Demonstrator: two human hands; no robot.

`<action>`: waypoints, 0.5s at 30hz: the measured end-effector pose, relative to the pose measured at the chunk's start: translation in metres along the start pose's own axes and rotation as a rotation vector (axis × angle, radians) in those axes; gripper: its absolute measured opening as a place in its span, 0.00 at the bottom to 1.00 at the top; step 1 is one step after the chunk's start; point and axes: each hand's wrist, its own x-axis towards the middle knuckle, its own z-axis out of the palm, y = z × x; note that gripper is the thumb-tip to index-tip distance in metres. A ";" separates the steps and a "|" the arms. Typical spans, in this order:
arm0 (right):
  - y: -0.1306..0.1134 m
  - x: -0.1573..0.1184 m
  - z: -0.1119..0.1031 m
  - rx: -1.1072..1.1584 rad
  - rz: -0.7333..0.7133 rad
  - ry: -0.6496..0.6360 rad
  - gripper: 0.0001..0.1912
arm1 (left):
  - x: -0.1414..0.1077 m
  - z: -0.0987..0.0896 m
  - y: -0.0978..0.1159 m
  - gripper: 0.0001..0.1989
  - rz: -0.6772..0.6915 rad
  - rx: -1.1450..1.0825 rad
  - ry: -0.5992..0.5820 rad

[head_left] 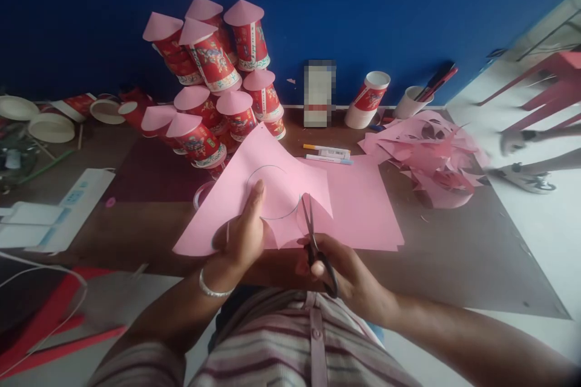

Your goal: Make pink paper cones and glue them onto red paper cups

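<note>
Your left hand (245,227) pinches the pink sheet (290,184) over the table (454,260) before you; your right hand (342,266) grips the scissors (312,236). Guide them along the drawn circle (275,192) — turn the sheet rather than twisting — left thumb (255,196) well clear.

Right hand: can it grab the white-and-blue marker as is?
Probably not cleanly: the right hand is holding scissors, blades at the pink sheet. Otherwise the way looks fairly open; the white-and-blue marker lies uncovered just beyond that sheet.
</note>
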 end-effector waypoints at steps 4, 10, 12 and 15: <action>0.000 0.007 0.002 0.010 0.060 0.035 0.33 | -0.011 0.004 -0.004 0.21 -0.029 0.015 0.015; 0.000 0.011 0.011 0.023 0.065 0.051 0.32 | -0.025 -0.006 -0.001 0.22 -0.101 -0.051 -0.079; 0.000 0.012 0.014 0.039 0.048 0.068 0.31 | -0.029 -0.003 -0.001 0.23 -0.173 -0.108 -0.118; 0.000 0.014 0.017 0.058 0.022 0.094 0.30 | -0.034 0.002 0.000 0.23 -0.244 -0.156 -0.150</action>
